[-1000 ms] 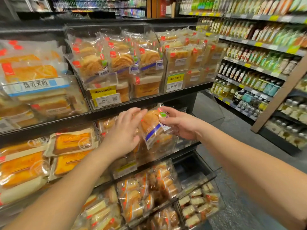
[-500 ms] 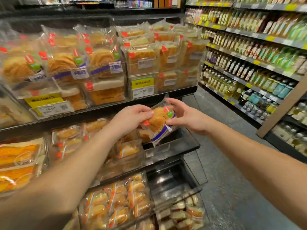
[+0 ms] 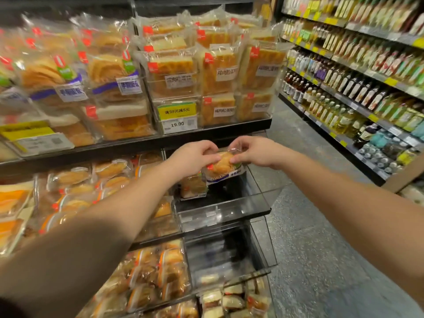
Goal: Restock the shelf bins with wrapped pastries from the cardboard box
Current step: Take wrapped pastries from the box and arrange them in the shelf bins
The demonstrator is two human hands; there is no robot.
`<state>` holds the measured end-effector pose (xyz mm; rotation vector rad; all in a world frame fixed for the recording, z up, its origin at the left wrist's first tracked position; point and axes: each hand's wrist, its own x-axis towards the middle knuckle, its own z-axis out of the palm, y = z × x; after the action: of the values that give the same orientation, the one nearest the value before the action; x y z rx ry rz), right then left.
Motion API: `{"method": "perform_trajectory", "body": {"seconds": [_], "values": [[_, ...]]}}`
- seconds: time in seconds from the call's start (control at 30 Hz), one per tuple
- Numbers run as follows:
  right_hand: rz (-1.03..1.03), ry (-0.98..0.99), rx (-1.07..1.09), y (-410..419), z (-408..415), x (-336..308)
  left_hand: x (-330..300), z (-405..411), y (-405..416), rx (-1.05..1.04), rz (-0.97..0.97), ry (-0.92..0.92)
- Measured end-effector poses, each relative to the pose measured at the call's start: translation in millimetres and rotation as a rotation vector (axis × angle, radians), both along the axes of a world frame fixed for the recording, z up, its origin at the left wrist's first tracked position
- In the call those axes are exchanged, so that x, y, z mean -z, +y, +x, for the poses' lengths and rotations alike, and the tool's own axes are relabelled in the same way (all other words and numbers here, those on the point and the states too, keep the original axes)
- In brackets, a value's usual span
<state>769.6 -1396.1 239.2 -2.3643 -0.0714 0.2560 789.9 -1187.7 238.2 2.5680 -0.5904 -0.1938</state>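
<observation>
Both my hands hold one wrapped pastry [image 3: 223, 167], a golden bun in clear film with a blue and white label. My left hand [image 3: 191, 157] pinches its left top edge and my right hand [image 3: 251, 152] pinches its right top edge. The pastry hangs over the back of a clear plastic shelf bin [image 3: 229, 208] at the right end of the middle shelf. Another wrapped pastry [image 3: 192, 185] stands in that bin just left of and below the held one. The cardboard box is not in view.
Full bins of wrapped breads [image 3: 174, 72] fill the top shelf, with a yellow price tag [image 3: 177, 117]. More pastry bins [image 3: 158, 276] sit below. A clear bin [image 3: 229, 251] lies under the open one. Bottle shelves [image 3: 358, 88] line the aisle's right side, floor [image 3: 309, 226] between.
The view swung right along the shelf. Both hands carried the pastry right and down to the near-empty end bin, the fingers now pinching its top edge.
</observation>
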Motion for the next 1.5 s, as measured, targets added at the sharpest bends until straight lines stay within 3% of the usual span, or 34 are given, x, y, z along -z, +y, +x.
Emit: {"method": "perform_trajectory", "body": {"seconds": [0.2, 0.37, 0.43, 0.9, 1.2, 1.3, 1.5], "values": [[-0.082, 0.039, 0.166, -2, 28, 61, 39, 6, -6, -0.216, 0.083, 0.111], [-0.095, 0.121, 0.229, 0, 43, 96, 75, 11, -11, -0.079, 0.465, 0.384], [-0.096, 0.176, 0.24, 4, 50, 106, 86, 15, -14, -0.075, 0.528, 0.428], [0.268, 0.443, 0.403, 15, 85, 150, 99, 21, -19, -0.316, 0.379, 0.473], [0.029, 0.421, 0.433, 21, 85, 150, 97, 21, -22, -0.331, 0.363, 0.512], [0.084, 0.459, 0.509, 20, 81, 149, 97, 21, -22, -0.33, 0.342, 0.521], [0.208, 0.535, 0.298, 23, 70, 150, 95, 19, -20, -0.298, 0.333, 0.515]]}}
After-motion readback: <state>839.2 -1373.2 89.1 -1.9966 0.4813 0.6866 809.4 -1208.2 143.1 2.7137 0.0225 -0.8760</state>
